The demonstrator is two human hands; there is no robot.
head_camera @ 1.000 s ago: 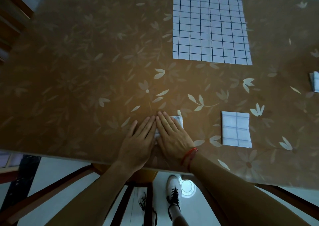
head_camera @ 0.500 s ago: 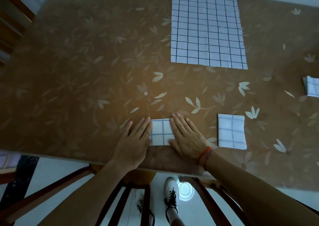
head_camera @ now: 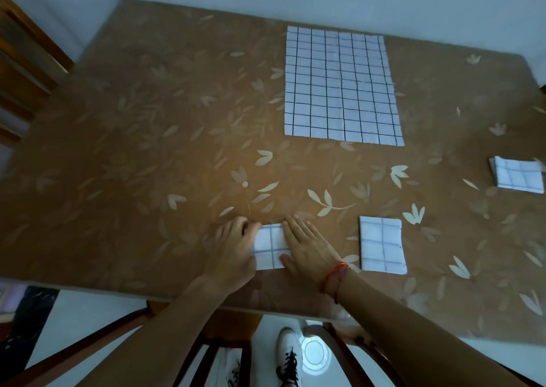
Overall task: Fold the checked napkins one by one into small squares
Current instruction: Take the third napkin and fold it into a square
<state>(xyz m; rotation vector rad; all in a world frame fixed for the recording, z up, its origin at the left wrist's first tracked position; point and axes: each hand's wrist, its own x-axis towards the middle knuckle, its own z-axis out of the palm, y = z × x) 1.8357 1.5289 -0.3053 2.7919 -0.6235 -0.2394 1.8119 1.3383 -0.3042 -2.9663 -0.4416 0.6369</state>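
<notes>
We see the folded napkin point(head_camera: 270, 246) by the table's point(head_camera: 118, 209) near edge, between both hands. The left hand point(head_camera: 233, 253) has its fingers curled, gripping the left edge (at the far corner). The right hand point(head_camera: 308, 249) lies flat, fingers straight and close together, pressing the right edge.

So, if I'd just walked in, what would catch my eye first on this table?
Probably the big checked napkin, spread flat on the far side of the brown flowered table. Next, the two hands at the near edge on a small folded napkin: the left hand grips its left edge, the right hand lies flat on its right side. Two finished ones lie to the right: a nearer square and a farther square.
</notes>
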